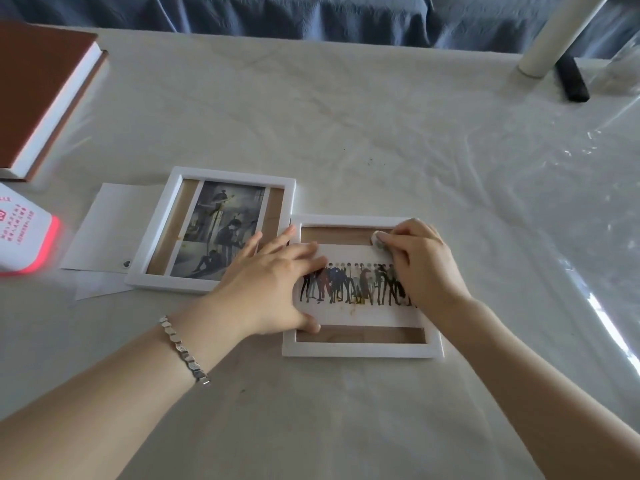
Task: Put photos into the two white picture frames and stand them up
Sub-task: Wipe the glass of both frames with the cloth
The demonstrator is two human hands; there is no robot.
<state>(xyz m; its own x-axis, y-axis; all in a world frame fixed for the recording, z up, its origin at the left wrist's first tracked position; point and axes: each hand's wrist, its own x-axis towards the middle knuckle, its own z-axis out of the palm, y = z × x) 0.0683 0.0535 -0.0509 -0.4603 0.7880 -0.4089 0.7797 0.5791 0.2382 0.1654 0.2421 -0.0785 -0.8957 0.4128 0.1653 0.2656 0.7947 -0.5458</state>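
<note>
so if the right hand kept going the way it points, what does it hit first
Likely the right hand, pinching a small white object, meets the top rail of the right frame first; depth unclear.

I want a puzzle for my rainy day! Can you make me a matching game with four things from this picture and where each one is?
Things:
1. brown book
2. bracelet
3. small pale lump
4. dark photo

Places:
A. inside the left white frame
B. pinched by the right hand
C. at the far left edge of the table
D. round the left wrist

Pairs: 1-C, 2-D, 3-B, 4-A
</note>
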